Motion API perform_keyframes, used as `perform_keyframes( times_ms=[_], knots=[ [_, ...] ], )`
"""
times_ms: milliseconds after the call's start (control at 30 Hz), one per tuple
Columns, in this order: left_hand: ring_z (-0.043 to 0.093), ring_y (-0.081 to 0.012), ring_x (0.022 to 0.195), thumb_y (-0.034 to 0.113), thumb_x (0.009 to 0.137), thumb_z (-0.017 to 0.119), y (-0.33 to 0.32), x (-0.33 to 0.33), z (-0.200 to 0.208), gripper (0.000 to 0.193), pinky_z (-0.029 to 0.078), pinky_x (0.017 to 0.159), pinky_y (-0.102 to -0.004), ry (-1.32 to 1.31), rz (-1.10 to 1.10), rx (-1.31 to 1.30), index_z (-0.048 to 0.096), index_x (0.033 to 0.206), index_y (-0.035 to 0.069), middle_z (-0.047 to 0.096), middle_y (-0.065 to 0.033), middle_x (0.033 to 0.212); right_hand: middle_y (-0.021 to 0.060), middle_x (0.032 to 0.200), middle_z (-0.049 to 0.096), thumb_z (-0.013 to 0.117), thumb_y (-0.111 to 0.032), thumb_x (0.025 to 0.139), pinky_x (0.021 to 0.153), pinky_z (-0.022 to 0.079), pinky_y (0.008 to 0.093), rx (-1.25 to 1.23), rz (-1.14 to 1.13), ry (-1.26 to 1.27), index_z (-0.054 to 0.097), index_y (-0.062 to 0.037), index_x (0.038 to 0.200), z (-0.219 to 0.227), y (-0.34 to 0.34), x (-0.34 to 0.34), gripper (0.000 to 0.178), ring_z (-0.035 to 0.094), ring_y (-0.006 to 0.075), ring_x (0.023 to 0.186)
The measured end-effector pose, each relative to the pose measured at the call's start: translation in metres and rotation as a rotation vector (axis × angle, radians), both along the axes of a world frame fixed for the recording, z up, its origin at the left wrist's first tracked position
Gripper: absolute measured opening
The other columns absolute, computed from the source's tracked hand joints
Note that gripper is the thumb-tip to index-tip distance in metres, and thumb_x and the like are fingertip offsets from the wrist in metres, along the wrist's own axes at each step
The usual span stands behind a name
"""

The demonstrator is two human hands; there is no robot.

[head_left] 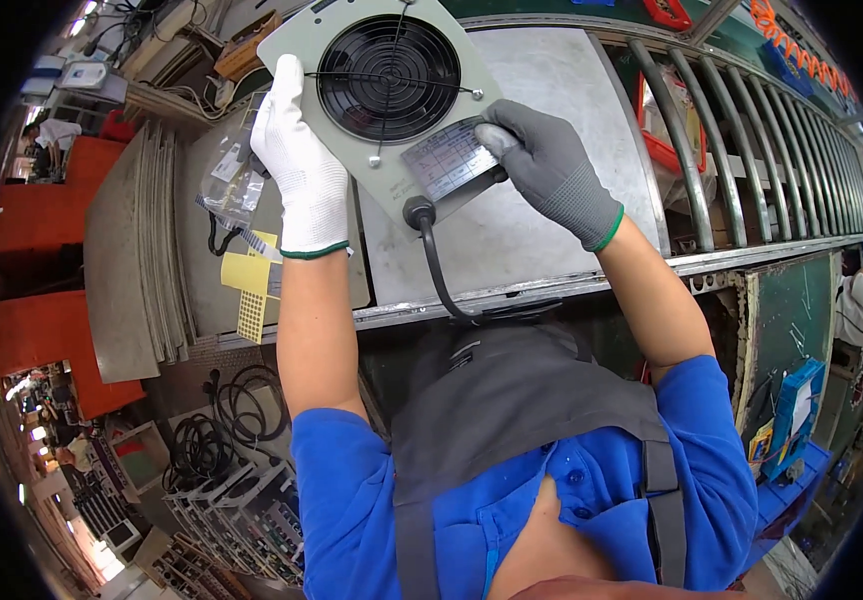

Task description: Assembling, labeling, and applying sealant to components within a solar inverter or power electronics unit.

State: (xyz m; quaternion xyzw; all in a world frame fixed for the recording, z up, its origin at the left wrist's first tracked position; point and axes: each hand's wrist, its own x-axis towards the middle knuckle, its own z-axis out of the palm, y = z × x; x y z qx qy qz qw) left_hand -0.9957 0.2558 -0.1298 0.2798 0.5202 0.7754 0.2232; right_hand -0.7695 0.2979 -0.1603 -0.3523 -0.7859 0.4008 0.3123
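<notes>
a: what's the surf. here?
b: wkbench [552,235], bare silvery metal in the mid., grey panel [204,310] on the l., dark gap btwn.
a: anything on the l. panel?
b: yep, clear plastic bag [242,200], + yellow sheets [252,315] nr the front edge, one dotted.
a: & on the r.?
b: roller conveyor [709,150], steel rollers side by side, right nxt to the metal top.

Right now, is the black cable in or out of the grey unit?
In: the black cable runs into the round black fitting on the grey unit; its far end cannot be seen.
</notes>
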Motion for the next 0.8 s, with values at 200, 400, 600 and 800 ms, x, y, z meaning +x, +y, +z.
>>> perform_keyframes(
  times_ms=[200, 400, 600, 800],
  knots=[
    [0.065, -0.0133, 0.088, 0.025, 0.098, 0.065, 0.0057, -0.0021, 0.0012, 0.03, 0.054, 0.077, -0.0271, -0.086, 0.013, 0.02, 0.069, 0.109, -0.002, 0.069, -0.0083, 0.101, 0.0125, 0.072, 0.06, 0.057, -0.019, 0.1, 0.061, 0.051, 0.0317, 0.161, -0.014, -0.04, 0.062, 0.0009, 0.101, 0.001, -0.0012, -0.003, 0.021, 0.061, 0.0181, 0.064],
    [0.067, -0.0146, 0.088, 0.025, 0.097, 0.066, 0.007, -0.0003, 0.0044, 0.031, 0.056, 0.077, -0.0278, -0.118, -0.01, 0.05, 0.069, 0.112, -0.002, 0.069, -0.009, 0.102, 0.0149, 0.089, 0.068, 0.058, -0.026, 0.097, 0.072, 0.051, 0.0465, 0.08, -0.027, -0.066, 0.065, -0.0071, 0.101, 0.0021, 0.0001, -0.0045, 0.021, 0.066, 0.0379, 0.084],
    [0.068, -0.0157, 0.086, 0.025, 0.097, 0.065, 0.0063, 0.0026, 0.0079, 0.032, 0.057, 0.075, -0.0281, -0.151, -0.012, 0.044, 0.068, 0.113, -0.003, 0.069, -0.0096, 0.102, 0.0146, 0.089, 0.068, 0.056, -0.026, 0.098, 0.073, 0.052, 0.0465, 0.126, -0.041, -0.11, 0.065, -0.0079, 0.1, 0.0028, -0.0033, -0.0054, 0.02, 0.067, 0.0373, 0.084],
    [0.068, -0.0174, 0.094, 0.026, 0.099, 0.062, 0.0047, 0.0009, 0.0068, 0.037, 0.058, 0.082, -0.0293, -0.125, -0.036, 0.006, 0.063, 0.122, -0.003, 0.068, -0.0118, 0.11, 0.0133, 0.089, 0.069, 0.057, -0.029, 0.097, 0.074, 0.052, 0.0463, 0.169, -0.06, -0.115, 0.065, -0.0083, 0.1, 0.0063, -0.0055, -0.0069, 0.022, 0.068, 0.0355, 0.085]
  ],
)
